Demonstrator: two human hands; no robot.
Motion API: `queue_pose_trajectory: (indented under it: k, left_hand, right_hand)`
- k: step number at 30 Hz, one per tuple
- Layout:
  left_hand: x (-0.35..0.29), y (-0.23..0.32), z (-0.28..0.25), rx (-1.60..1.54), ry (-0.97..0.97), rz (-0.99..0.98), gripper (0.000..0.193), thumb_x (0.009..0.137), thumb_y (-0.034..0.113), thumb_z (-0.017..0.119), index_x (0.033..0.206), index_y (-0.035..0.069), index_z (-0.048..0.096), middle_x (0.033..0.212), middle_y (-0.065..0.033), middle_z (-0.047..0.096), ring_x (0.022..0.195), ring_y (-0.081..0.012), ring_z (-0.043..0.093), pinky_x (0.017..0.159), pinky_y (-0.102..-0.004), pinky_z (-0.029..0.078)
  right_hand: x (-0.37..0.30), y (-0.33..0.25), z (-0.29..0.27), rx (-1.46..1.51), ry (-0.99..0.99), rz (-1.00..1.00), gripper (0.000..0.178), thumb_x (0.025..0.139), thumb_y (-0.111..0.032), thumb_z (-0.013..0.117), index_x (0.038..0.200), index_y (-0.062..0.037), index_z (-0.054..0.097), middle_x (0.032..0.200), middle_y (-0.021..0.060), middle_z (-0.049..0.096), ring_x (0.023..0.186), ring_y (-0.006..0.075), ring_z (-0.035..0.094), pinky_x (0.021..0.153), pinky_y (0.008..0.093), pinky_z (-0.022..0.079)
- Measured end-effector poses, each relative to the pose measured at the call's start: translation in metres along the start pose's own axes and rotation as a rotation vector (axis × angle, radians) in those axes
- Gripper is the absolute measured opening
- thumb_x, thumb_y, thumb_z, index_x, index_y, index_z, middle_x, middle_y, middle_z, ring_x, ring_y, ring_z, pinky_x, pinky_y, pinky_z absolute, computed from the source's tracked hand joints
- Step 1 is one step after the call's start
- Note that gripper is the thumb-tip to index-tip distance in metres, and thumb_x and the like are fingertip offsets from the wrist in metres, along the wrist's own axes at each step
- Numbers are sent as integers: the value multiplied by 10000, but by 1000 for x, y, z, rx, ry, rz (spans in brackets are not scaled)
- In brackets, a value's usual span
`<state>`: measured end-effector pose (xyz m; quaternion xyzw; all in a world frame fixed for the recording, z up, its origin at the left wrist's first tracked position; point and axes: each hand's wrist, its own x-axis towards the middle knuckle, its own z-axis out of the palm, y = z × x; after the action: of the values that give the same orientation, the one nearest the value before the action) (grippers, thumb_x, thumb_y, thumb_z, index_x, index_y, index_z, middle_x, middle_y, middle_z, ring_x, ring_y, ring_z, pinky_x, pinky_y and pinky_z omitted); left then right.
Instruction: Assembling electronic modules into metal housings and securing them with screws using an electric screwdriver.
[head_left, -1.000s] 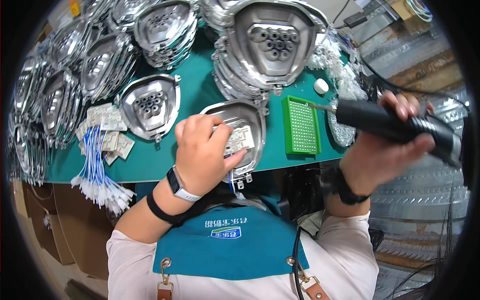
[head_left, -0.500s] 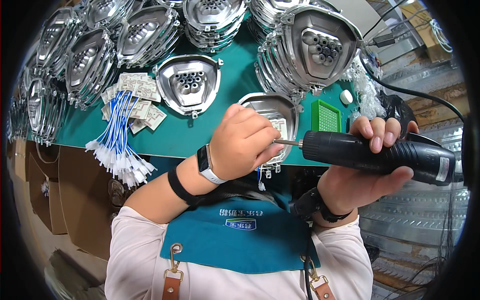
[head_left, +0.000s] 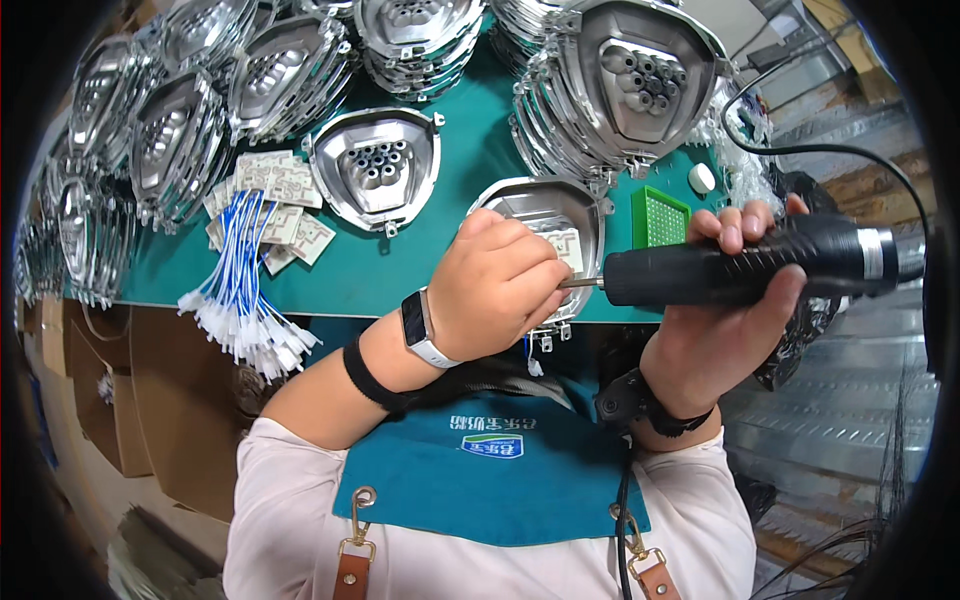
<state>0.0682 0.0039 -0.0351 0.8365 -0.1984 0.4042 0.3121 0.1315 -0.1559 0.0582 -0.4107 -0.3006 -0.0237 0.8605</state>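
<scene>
My right hand (head_left: 730,325) is wrapped around a black corded electric screwdriver (head_left: 665,276), held nearly level with its bit pointing left. At the tip of the metal bit (head_left: 582,283), the fingers of my left hand (head_left: 498,285) are pinched together; anything small between them is hidden. Beneath my left hand lies a silver, shield-shaped metal lamp housing (head_left: 525,203), partly covered by the hand. A white circuit board (head_left: 567,248) sits inside it, and a small white connector (head_left: 535,368) hangs below it at the table edge.
Another silver housing (head_left: 330,165) lies left of centre. Stacked housings (head_left: 610,110) stand behind, with several more stacks at far left. White boards (head_left: 290,180) with blue-white wires (head_left: 235,245) hang over the edge. A green perforated tray (head_left: 660,218) and white cap (head_left: 702,179) sit at right.
The screwdriver's rear end has come up, so the tool lies more level. My right hand has shifted slightly left with it. My left hand stays pinched at the bit's tip.
</scene>
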Motion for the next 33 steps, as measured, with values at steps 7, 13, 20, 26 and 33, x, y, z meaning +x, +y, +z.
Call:
queue_pose_trajectory:
  k: [7,13,20,26,33]
  left_hand:
    - [11,4,-5,29,-55,-91,426,623,386,770,897,87,641,847,-37,616,804,-239,564,774,-374,379]
    - [9,0,2,27,-23,-62,518,568,441,788,884,57,641,824,-76,613,764,-274,561,753,-381,381]
    - [7,-8,-10,-345,-159,-129,414,615,352,771,835,26,642,790,-72,621,766,-281,570,753,-365,394]
    - [-12,-9,-18,-1192,-267,-655,597,782,576,643,858,-16,620,927,-117,638,828,-197,615,718,-320,483]
    - [-7,-11,-17,-1242,-273,-640,703,744,690,610,813,-8,581,802,-82,578,712,-166,565,629,-279,456]
  right_hand:
    - [5,-6,-1,-13,-56,167,468,879,-27,479,1330,-29,353,1143,165,507,1042,259,546,962,437,430]
    - [-4,15,4,-290,-65,273,531,874,23,579,1334,-33,318,1054,110,577,934,175,613,844,324,508]
    - [-3,20,8,-164,-260,330,645,879,-19,569,1432,-7,236,1174,133,547,1025,180,587,867,302,493]
    - [-5,36,-1,-120,-350,486,716,872,-52,617,1474,-19,231,1230,165,550,1090,207,564,903,319,466]
    - [-10,43,4,-57,-269,405,855,826,-78,705,1482,5,163,1216,167,553,1085,206,567,912,289,454]
